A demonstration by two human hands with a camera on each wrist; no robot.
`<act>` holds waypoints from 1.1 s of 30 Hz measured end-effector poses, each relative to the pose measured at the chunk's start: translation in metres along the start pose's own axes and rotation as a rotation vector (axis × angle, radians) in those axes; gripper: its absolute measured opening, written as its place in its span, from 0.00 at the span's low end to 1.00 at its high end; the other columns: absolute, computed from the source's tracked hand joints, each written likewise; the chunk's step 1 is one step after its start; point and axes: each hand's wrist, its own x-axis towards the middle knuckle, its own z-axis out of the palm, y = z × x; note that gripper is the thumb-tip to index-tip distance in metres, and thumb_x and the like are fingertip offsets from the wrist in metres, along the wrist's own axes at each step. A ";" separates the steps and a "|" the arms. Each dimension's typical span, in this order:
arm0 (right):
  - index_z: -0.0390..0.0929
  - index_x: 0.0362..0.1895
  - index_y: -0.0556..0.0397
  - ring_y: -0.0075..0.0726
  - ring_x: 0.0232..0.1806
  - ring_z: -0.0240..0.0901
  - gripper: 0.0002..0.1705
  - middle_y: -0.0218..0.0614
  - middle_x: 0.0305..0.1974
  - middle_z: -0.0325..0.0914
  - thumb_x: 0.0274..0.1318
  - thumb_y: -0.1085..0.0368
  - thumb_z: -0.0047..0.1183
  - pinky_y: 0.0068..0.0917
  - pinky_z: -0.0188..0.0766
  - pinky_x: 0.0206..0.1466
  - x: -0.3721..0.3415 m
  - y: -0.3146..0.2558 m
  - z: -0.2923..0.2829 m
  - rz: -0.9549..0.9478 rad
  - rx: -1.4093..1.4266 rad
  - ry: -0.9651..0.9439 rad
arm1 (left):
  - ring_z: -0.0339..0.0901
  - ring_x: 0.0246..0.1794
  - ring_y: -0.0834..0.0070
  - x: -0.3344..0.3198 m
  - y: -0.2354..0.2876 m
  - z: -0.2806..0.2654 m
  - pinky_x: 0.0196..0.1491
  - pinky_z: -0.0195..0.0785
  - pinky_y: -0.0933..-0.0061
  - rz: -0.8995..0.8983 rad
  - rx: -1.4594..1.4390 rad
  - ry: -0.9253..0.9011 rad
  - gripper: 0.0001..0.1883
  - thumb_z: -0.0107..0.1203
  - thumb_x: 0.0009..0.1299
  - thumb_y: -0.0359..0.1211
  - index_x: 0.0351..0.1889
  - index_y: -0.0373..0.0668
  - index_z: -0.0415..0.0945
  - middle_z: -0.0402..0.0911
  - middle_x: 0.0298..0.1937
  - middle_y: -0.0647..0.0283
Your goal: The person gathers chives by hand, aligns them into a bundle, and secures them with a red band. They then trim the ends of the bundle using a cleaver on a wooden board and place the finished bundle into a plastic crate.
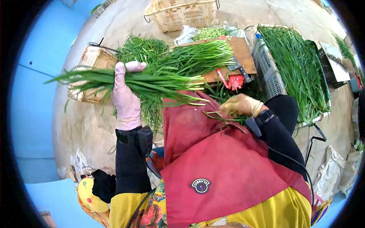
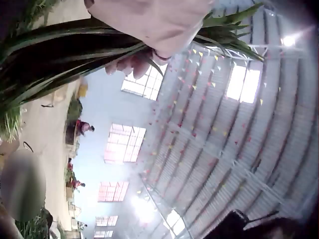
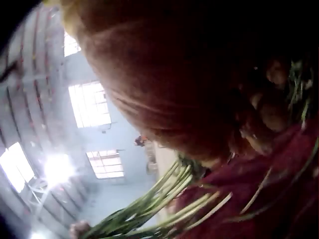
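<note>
The left hand (image 1: 127, 99), in a pale pink glove, grips a bunch of long green stalks (image 1: 159, 84), its thumb over them; their pale cut ends point right. In the left wrist view the gloved hand (image 2: 154, 22) is wrapped round the leaves (image 2: 60, 50). Low over the red apron (image 1: 224, 163), the right hand (image 1: 241, 105), in a yellowish glove, has its fingers bent downward at a few loose stalks (image 1: 224, 117). In the right wrist view that hand (image 3: 164, 89) is dark, and whether its fingertips pinch a stalk cannot be told.
A wooden board (image 1: 243, 51) ahead bears more stalks, a knife (image 1: 241, 68) and red ties (image 1: 235, 81). To its right stands a crate (image 1: 270, 72) full of greens. Another crate (image 1: 186, 16) is at the back, and a tipped one (image 1: 95, 57) at the left.
</note>
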 end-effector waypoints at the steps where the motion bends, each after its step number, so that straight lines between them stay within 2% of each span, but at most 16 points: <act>1: 0.81 0.53 0.53 0.26 0.39 0.77 0.24 0.34 0.41 0.83 0.60 0.51 0.57 0.26 0.75 0.39 -0.002 -0.013 0.011 0.037 0.073 -0.113 | 0.82 0.44 0.65 0.006 0.006 0.014 0.54 0.72 0.62 0.038 0.047 -0.042 0.20 0.49 0.76 0.46 0.38 0.37 0.79 0.84 0.38 0.56; 3: 0.67 0.68 0.52 0.25 0.42 0.76 0.32 0.36 0.47 0.81 0.64 0.52 0.54 0.20 0.73 0.37 0.003 -0.018 0.041 -0.141 0.356 -0.277 | 0.82 0.40 0.67 0.010 0.022 0.047 0.52 0.72 0.66 0.105 0.063 -0.112 0.21 0.50 0.76 0.46 0.36 0.36 0.80 0.85 0.36 0.54; 5: 0.57 0.73 0.44 0.30 0.50 0.75 0.41 0.38 0.59 0.74 0.62 0.44 0.55 0.28 0.73 0.51 0.022 -0.021 0.059 -0.297 0.448 -0.480 | 0.82 0.40 0.67 0.006 0.038 0.072 0.53 0.72 0.66 0.088 0.030 -0.146 0.21 0.48 0.76 0.45 0.36 0.35 0.80 0.85 0.36 0.54; 8: 0.49 0.76 0.36 0.35 0.59 0.69 0.43 0.37 0.66 0.66 0.63 0.38 0.50 0.38 0.68 0.59 0.056 -0.013 0.088 -0.483 0.546 -0.509 | 0.80 0.44 0.67 -0.008 0.052 0.088 0.56 0.70 0.67 0.200 0.094 -0.275 0.22 0.46 0.77 0.46 0.35 0.35 0.79 0.84 0.39 0.53; 9: 0.49 0.76 0.36 0.35 0.59 0.69 0.43 0.37 0.66 0.66 0.63 0.38 0.50 0.38 0.68 0.59 0.049 -0.025 0.089 -0.481 0.551 -0.517 | 0.79 0.49 0.61 -0.017 0.057 0.083 0.61 0.67 0.56 0.270 0.202 -0.383 0.20 0.49 0.76 0.45 0.36 0.37 0.78 0.82 0.42 0.53; 12: 0.46 0.76 0.38 0.41 0.72 0.54 0.63 0.36 0.71 0.57 0.42 0.18 0.47 0.42 0.61 0.66 0.042 -0.033 0.074 -0.472 0.846 -0.401 | 0.71 0.60 0.57 -0.043 0.046 0.044 0.70 0.53 0.49 0.351 0.463 -0.773 0.19 0.49 0.76 0.46 0.36 0.40 0.80 0.80 0.51 0.53; 13: 0.51 0.74 0.40 0.41 0.70 0.58 0.61 0.36 0.70 0.59 0.43 0.19 0.48 0.43 0.61 0.66 0.048 -0.025 0.071 -0.508 0.936 -0.399 | 0.67 0.65 0.55 -0.058 0.039 0.028 0.72 0.48 0.48 0.379 0.587 -0.890 0.17 0.51 0.75 0.45 0.37 0.41 0.81 0.78 0.54 0.53; 17: 0.61 0.70 0.41 0.35 0.62 0.68 0.48 0.30 0.63 0.70 0.53 0.27 0.50 0.42 0.69 0.59 0.082 0.040 0.073 -0.438 1.150 -0.214 | 0.50 0.77 0.59 -0.131 0.018 -0.025 0.74 0.48 0.52 -0.157 0.773 -1.064 0.13 0.56 0.69 0.33 0.50 0.53 0.83 0.69 0.68 0.58; 18: 0.65 0.66 0.41 0.36 0.59 0.71 0.41 0.31 0.60 0.73 0.55 0.33 0.54 0.43 0.70 0.59 0.081 0.040 0.075 -0.393 1.191 -0.157 | 0.49 0.77 0.56 -0.136 0.003 -0.050 0.74 0.44 0.50 -0.078 1.014 -1.253 0.19 0.56 0.64 0.29 0.52 0.58 0.82 0.65 0.72 0.63; 22: 0.75 0.54 0.48 0.36 0.48 0.77 0.20 0.32 0.47 0.80 0.64 0.51 0.55 0.38 0.75 0.53 0.095 0.033 0.076 -0.289 1.290 -0.011 | 0.45 0.78 0.49 -0.157 0.000 -0.070 0.75 0.41 0.49 -0.126 1.108 -1.385 0.25 0.54 0.58 0.23 0.55 0.52 0.81 0.58 0.76 0.62; 23: 0.75 0.52 0.48 0.36 0.46 0.78 0.17 0.32 0.45 0.81 0.65 0.54 0.54 0.37 0.76 0.52 0.098 0.033 0.074 -0.267 1.270 0.033 | 0.45 0.78 0.49 -0.155 0.006 -0.072 0.75 0.41 0.49 -0.125 1.100 -1.379 0.25 0.54 0.58 0.23 0.55 0.52 0.81 0.58 0.76 0.62; 26: 0.76 0.50 0.50 0.35 0.43 0.79 0.14 0.32 0.43 0.81 0.64 0.60 0.54 0.36 0.77 0.49 0.109 0.029 0.071 -0.366 1.306 0.074 | 0.41 0.79 0.52 -0.143 0.019 -0.100 0.76 0.34 0.48 -0.507 0.644 -1.228 0.32 0.54 0.48 0.16 0.53 0.50 0.83 0.61 0.74 0.54; 27: 0.76 0.50 0.50 0.35 0.43 0.79 0.14 0.32 0.43 0.81 0.64 0.60 0.54 0.36 0.77 0.49 0.107 0.022 0.071 -0.365 1.304 0.081 | 0.49 0.78 0.55 -0.135 0.024 -0.115 0.76 0.40 0.53 -0.550 0.693 -1.204 0.29 0.55 0.49 0.17 0.52 0.45 0.83 0.64 0.72 0.53; 29: 0.76 0.50 0.52 0.35 0.44 0.79 0.14 0.33 0.44 0.81 0.61 0.64 0.57 0.36 0.76 0.51 0.103 0.011 0.071 -0.408 1.202 0.079 | 0.61 0.72 0.59 -0.123 0.029 -0.156 0.73 0.49 0.56 -0.768 0.488 -0.760 0.23 0.56 0.55 0.20 0.51 0.39 0.82 0.69 0.69 0.54; 31: 0.75 0.52 0.54 0.35 0.47 0.78 0.17 0.33 0.45 0.81 0.57 0.68 0.58 0.35 0.74 0.55 0.108 0.013 0.067 -0.424 1.185 0.041 | 0.69 0.66 0.64 -0.100 0.016 -0.210 0.70 0.57 0.60 -0.607 0.454 -0.413 0.19 0.56 0.64 0.27 0.54 0.35 0.79 0.74 0.64 0.55; 33: 0.75 0.53 0.54 0.36 0.50 0.76 0.20 0.33 0.48 0.80 0.55 0.70 0.59 0.35 0.71 0.59 0.112 0.012 0.066 -0.425 1.161 -0.027 | 0.70 0.65 0.67 -0.071 0.012 -0.185 0.68 0.59 0.64 -0.611 0.446 -0.350 0.21 0.57 0.65 0.28 0.57 0.35 0.77 0.75 0.63 0.57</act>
